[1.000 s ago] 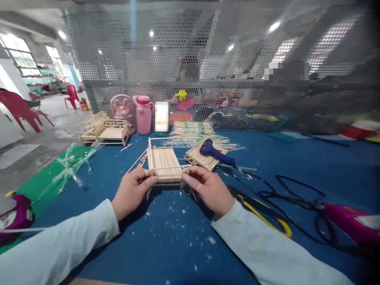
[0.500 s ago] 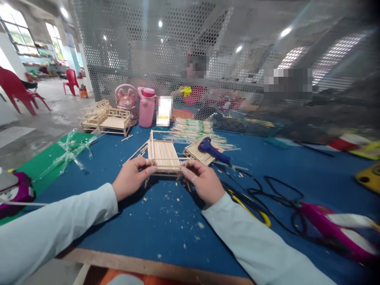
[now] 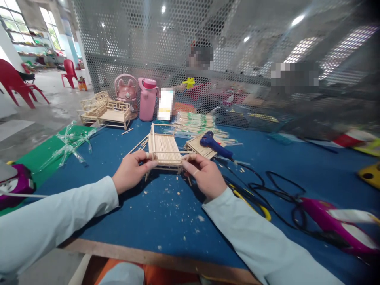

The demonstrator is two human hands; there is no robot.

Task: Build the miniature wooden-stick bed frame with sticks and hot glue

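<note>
In front of me on the blue tabletop stands a small model bench (image 3: 166, 144) built of thin wooden sticks, with a slatted seat and an upright rail frame. My left hand (image 3: 134, 169) pinches the near left corner of it, while my right hand (image 3: 205, 173) pinches the near right corner. A thin stick (image 3: 169, 152) spans between my fingertips across the near side of the bench. The fingers hide its ends, so I cannot tell whether it is attached. Just right of the bench, a blue glue gun (image 3: 216, 145) rests on another slatted stick panel (image 3: 198, 147).
Finished stick furniture (image 3: 114, 114) stands at the back left beside a pink bottle (image 3: 147, 99). Bundled sticks (image 3: 196, 120) lie behind the bench. Black cables (image 3: 261, 188) run to a purple power strip (image 3: 335, 225) on the right. A mesh screen (image 3: 142, 43) rises behind the table; a person is beyond it.
The camera view has shifted slightly, so the scene sits a little higher. Both hands keep their pinch at the bench's near corners, and the bench stays in place.
</note>
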